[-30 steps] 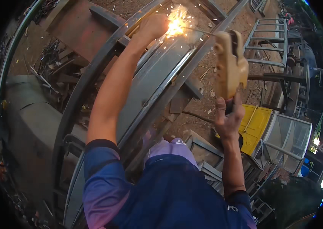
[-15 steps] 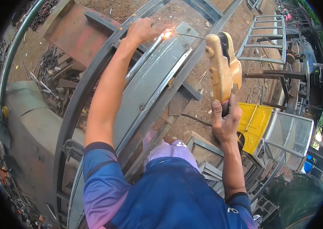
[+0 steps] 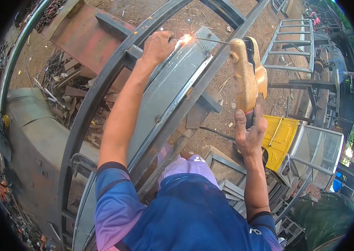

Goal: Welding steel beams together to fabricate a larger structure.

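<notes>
My right hand [image 3: 250, 130] is wrapped around the handle of a tan welding electrode holder [image 3: 244, 71]. A thin welding rod [image 3: 210, 40] runs leftward from the holder's jaws. At the rod's tip a bright arc [image 3: 186, 38] throws sparks, on the far left edge of a long grey metal panel [image 3: 166, 88]. My left hand [image 3: 159, 47] is closed beside that edge, just left of the arc. Its fingertips are turned away, so what they grip is hidden. The panel lies between a curved dark steel tube [image 3: 97, 92] and a straight steel bar [image 3: 210, 85].
A rusty red plate [image 3: 89, 37] and metal scraps lie at the left, beyond a large olive metal body [image 3: 47, 125]. A C-clamp [image 3: 80, 163] sits on the curved tube. To the right are a ladder-like frame [image 3: 292, 53], a yellow panel [image 3: 279, 138] and a cable [image 3: 216, 131].
My left hand has come slightly nearer along the panel's edge. The arc still burns, and the holder and rod keep nearly the same place against the panel. The view has shifted a little.
</notes>
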`<control>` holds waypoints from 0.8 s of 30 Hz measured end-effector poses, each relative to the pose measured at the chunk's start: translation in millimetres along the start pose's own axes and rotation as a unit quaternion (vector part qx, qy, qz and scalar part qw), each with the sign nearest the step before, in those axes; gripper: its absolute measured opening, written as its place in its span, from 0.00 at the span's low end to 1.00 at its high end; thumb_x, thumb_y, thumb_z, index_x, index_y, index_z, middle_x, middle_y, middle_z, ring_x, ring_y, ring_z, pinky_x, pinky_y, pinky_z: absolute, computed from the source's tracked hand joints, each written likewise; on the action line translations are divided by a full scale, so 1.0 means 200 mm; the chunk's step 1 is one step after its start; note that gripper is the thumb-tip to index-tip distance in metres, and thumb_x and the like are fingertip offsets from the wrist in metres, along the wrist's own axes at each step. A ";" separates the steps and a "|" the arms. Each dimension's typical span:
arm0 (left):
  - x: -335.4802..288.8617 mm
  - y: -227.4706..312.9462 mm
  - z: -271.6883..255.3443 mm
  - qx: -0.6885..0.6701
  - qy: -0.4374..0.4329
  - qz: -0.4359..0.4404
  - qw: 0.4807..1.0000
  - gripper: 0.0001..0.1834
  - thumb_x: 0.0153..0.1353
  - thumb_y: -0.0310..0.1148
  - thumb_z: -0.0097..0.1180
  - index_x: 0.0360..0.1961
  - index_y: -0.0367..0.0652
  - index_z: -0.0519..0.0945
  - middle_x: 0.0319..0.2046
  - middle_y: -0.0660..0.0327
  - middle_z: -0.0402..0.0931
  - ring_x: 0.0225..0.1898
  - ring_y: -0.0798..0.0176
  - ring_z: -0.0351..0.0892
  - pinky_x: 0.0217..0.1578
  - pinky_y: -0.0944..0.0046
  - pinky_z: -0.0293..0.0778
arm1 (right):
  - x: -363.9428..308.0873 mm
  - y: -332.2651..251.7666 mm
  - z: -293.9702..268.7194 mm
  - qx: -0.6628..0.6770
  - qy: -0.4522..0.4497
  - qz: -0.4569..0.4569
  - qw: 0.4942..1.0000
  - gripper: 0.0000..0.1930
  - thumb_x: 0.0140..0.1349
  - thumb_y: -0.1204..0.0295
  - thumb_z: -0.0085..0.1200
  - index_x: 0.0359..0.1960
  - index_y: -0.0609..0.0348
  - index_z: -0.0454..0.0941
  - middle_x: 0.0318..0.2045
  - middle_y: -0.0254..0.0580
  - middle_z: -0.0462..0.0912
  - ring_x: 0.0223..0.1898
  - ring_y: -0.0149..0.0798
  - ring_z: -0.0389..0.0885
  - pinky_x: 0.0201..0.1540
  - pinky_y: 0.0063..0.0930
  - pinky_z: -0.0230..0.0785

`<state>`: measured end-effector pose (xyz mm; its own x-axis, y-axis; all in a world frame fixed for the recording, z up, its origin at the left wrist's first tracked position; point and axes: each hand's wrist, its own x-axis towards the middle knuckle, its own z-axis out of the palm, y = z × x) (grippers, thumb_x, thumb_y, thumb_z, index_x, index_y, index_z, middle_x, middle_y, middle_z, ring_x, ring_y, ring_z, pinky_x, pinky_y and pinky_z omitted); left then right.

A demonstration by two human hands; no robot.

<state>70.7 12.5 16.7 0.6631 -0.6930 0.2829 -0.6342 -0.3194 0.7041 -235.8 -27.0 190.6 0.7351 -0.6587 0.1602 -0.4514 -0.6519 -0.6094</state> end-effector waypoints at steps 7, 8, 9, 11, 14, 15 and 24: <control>0.00 0.02 -0.01 0.035 -0.029 -0.013 0.999 0.14 0.54 0.39 0.55 0.34 0.41 0.83 0.30 0.45 0.80 0.37 0.41 0.80 0.40 0.51 0.75 | 0.01 0.00 0.01 -0.012 -0.022 0.000 1.000 0.16 0.62 0.65 0.59 0.37 0.67 0.70 0.18 0.44 0.74 0.18 0.43 0.76 0.24 0.32 0.67; 0.00 0.02 0.01 0.041 -0.040 -0.014 0.998 0.14 0.54 0.39 0.55 0.35 0.41 0.83 0.32 0.46 0.80 0.38 0.42 0.80 0.41 0.50 0.75 | 0.00 0.01 0.01 -0.024 -0.025 -0.003 0.999 0.16 0.61 0.66 0.59 0.38 0.68 0.71 0.18 0.45 0.75 0.19 0.43 0.77 0.24 0.32 0.67; 0.01 0.02 0.03 0.047 -0.050 -0.016 0.997 0.14 0.53 0.39 0.56 0.35 0.40 0.84 0.34 0.46 0.80 0.39 0.43 0.80 0.42 0.50 0.75 | 0.00 0.03 0.02 -0.026 -0.024 0.000 0.999 0.16 0.61 0.66 0.59 0.38 0.68 0.71 0.18 0.45 0.75 0.19 0.43 0.77 0.24 0.32 0.67; 0.01 0.03 0.09 0.049 -0.064 -0.015 0.997 0.15 0.53 0.39 0.56 0.36 0.40 0.84 0.35 0.47 0.81 0.40 0.43 0.80 0.43 0.50 0.75 | -0.01 0.07 0.04 -0.010 -0.010 0.002 1.000 0.16 0.64 0.65 0.56 0.42 0.67 0.72 0.19 0.39 0.73 0.19 0.34 0.72 0.25 0.28 0.64; 0.02 0.01 0.00 0.033 -0.049 0.016 0.998 0.15 0.53 0.39 0.56 0.36 0.40 0.83 0.35 0.47 0.81 0.41 0.44 0.80 0.43 0.51 0.75 | 0.00 -0.01 0.00 0.012 0.001 -0.012 1.000 0.15 0.65 0.66 0.55 0.44 0.67 0.72 0.20 0.36 0.73 0.20 0.30 0.70 0.25 0.26 0.63; 0.00 -0.03 0.03 0.025 -0.049 0.024 0.998 0.15 0.53 0.39 0.56 0.36 0.40 0.83 0.35 0.46 0.81 0.41 0.44 0.80 0.43 0.51 0.75 | 0.00 0.00 0.02 0.014 0.004 -0.011 1.000 0.15 0.64 0.67 0.55 0.44 0.67 0.72 0.21 0.36 0.73 0.21 0.29 0.70 0.25 0.26 0.63; -0.08 -0.09 0.04 0.003 -0.052 0.045 0.998 0.16 0.54 0.40 0.58 0.38 0.39 0.83 0.35 0.46 0.81 0.41 0.44 0.80 0.44 0.52 0.74 | -0.01 0.05 0.06 0.013 -0.001 -0.015 1.000 0.14 0.65 0.66 0.54 0.44 0.66 0.72 0.21 0.37 0.73 0.22 0.29 0.70 0.27 0.25 0.63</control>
<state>67.4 24.0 -6.1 0.5586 -0.7822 0.2757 -0.6922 -0.2565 0.6746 -236.0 -28.1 175.3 0.7491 -0.6380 0.1782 -0.4155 -0.6621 -0.6236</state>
